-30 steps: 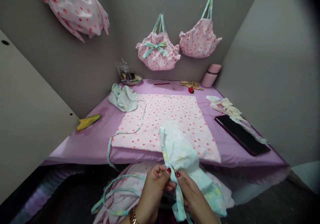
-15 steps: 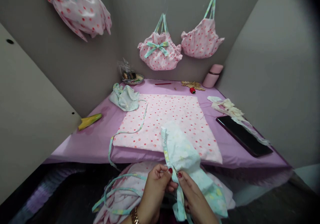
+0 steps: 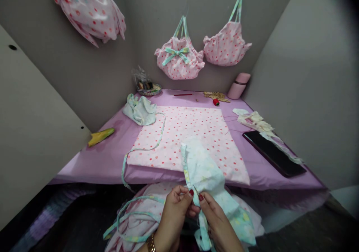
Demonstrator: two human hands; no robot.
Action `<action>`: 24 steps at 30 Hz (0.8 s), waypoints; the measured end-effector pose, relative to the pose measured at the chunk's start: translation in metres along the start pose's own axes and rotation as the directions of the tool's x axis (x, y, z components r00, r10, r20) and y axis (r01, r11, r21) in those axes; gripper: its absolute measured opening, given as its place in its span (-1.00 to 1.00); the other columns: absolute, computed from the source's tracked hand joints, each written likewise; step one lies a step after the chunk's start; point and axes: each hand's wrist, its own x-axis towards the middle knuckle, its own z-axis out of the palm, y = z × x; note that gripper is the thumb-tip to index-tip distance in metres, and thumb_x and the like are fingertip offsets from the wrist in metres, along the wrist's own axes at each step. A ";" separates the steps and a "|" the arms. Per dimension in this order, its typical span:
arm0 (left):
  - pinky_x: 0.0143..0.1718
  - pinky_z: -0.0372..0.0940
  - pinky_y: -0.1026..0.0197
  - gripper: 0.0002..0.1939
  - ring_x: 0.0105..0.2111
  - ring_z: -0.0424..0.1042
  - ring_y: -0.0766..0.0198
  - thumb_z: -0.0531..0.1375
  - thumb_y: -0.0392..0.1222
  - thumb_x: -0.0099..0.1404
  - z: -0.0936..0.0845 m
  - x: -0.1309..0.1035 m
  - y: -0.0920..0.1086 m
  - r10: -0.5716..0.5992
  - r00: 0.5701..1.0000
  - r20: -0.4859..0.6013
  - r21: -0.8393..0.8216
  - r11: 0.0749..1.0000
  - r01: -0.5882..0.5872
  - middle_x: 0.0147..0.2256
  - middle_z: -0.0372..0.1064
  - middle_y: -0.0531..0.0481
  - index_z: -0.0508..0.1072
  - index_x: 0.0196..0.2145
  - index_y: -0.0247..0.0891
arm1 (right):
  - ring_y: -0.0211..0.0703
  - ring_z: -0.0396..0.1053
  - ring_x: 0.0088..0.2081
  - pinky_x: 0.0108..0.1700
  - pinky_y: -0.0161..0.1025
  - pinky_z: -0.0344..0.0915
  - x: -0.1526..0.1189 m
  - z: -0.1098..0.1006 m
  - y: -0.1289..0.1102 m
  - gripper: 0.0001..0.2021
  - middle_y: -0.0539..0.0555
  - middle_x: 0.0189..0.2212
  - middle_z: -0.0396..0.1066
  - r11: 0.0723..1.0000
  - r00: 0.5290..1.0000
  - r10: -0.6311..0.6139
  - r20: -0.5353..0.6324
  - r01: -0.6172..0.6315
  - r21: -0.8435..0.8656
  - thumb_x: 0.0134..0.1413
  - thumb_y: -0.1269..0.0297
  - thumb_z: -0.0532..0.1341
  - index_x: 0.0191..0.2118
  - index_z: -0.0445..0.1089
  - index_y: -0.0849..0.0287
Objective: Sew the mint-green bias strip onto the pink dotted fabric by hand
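Observation:
A pale aqua floral fabric piece (image 3: 206, 167) hangs from my fingers, its upper part lying over the front of a pink dotted cloth (image 3: 179, 132). Along its left edge runs a narrow folded binding (image 3: 185, 166) in aqua and yellow. My left hand (image 3: 179, 205) pinches this binding between thumb and fingers. Close beside it, my right hand (image 3: 215, 218) grips the same binding with thumb and forefinger, and the fabric spreads out behind that hand. A thin dark sliver shows between the thumbs, too small to name. The binding's tail (image 3: 203, 231) dangles below.
Pink dotted fabric with an aqua strap (image 3: 120, 218) lies heaped at my lap. A black phone (image 3: 273, 152) rests at right on the purple tablecloth (image 3: 117, 169). A yellow-green peel (image 3: 101, 136), crumpled aqua cloth (image 3: 140, 109), red thread spool (image 3: 215, 102) and pink bottle (image 3: 238, 86) are around.
My right thumb has shifted slightly left, closer to my left thumb. The binding's tail has swung a little; the rest looks the same.

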 end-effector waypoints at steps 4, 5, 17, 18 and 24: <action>-0.57 0.13 0.35 -0.57 -0.71 0.29 0.38 0.33 0.08 -0.11 0.000 0.000 -0.001 0.001 1.000 0.007 -0.007 1.000 -0.001 -0.71 0.38 0.05 0.29 -0.45 -0.29 | -0.18 0.27 -0.34 -0.28 -0.33 0.25 0.001 0.000 0.002 -0.69 -0.03 -0.46 0.27 1.000 1.000 0.006 -0.006 -0.006 0.010 0.05 -0.03 0.13 -0.42 0.29 0.13; -0.57 0.13 0.35 -0.56 -0.71 0.30 0.38 0.33 0.08 -0.12 0.000 0.001 -0.001 0.002 1.000 0.009 -0.009 1.000 -0.002 -0.71 0.38 0.05 0.29 -0.45 -0.28 | -0.18 0.26 -0.36 -0.32 -0.34 0.25 0.001 0.000 0.004 -0.68 -0.03 -0.46 0.28 1.000 1.000 0.006 -0.011 -0.006 0.012 0.04 -0.05 0.14 -0.42 0.29 0.13; -0.59 0.12 0.36 -0.55 -0.71 0.28 0.41 0.35 0.08 -0.16 0.000 0.001 0.000 -0.002 1.000 0.017 -0.031 1.000 0.003 -0.70 0.36 0.08 0.30 -0.49 -0.30 | -0.27 0.19 -0.53 -0.59 -0.41 0.11 0.004 -0.001 0.008 -0.66 -0.02 -0.48 0.27 0.999 0.999 0.046 -0.019 -0.046 0.003 -0.01 -0.07 0.17 -0.43 0.30 0.15; -0.59 0.12 0.36 -0.55 -0.71 0.28 0.41 0.35 0.08 -0.16 -0.001 0.001 0.000 -0.001 1.000 0.016 -0.032 0.999 0.001 -0.70 0.36 0.08 0.30 -0.49 -0.30 | -0.29 0.16 -0.56 -0.60 -0.41 0.10 0.004 -0.001 0.008 -0.65 -0.03 -0.51 0.26 0.999 0.999 0.049 -0.022 -0.049 0.010 -0.02 -0.08 0.17 -0.44 0.29 0.15; -0.58 0.13 0.35 -0.55 -0.70 0.29 0.40 0.36 0.08 -0.17 -0.001 0.000 0.001 -0.004 1.000 0.018 -0.038 0.999 0.005 -0.68 0.38 0.06 0.33 -0.48 -0.31 | -0.28 0.17 -0.51 -0.52 -0.40 0.16 0.004 0.000 0.006 -0.68 -0.07 -0.56 0.22 0.992 0.998 0.059 0.003 -0.059 0.109 -0.05 -0.03 0.23 -0.47 0.29 0.16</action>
